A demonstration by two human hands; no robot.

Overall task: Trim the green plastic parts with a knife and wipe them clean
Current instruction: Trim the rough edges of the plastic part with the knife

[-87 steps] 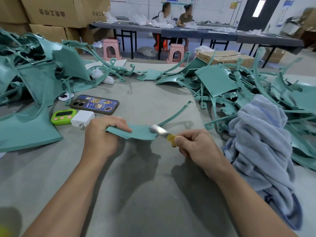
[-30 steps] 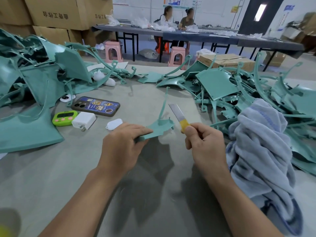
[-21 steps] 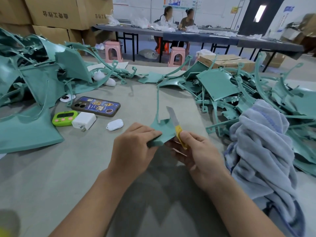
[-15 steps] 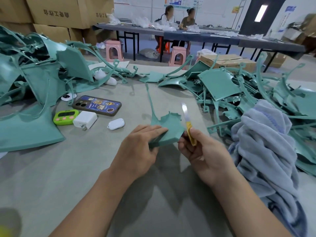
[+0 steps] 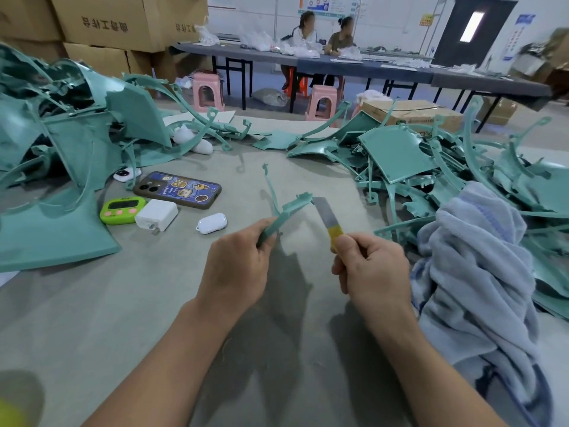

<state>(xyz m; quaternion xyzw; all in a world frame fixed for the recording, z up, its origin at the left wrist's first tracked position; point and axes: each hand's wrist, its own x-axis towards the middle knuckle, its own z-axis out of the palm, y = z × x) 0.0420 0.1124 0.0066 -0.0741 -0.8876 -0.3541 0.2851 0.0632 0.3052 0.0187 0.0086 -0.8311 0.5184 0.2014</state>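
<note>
Green plastic part [image 5: 288, 211], gripped at its near end by the left hand [image 5: 237, 266], is held above the grey table [image 5: 92, 303], long axis rising away to the right toward the knife [image 5: 329, 218]. Right hand [image 5: 372, 266] grips the knife's yellow handle, blade tilted up-left. Green parts are piled on both sides; a towel [image 5: 480, 272] lies at right.

Knife [image 5: 328, 215] prob. off part [image 5: 292, 206] now

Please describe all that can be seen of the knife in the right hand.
The knife has a flat grey metal blade with a slanted tip and a yellow handle, mostly hidden. The right hand grips the handle. The blade points up and slightly left, its tip beside the green part; contact is unclear.
</note>
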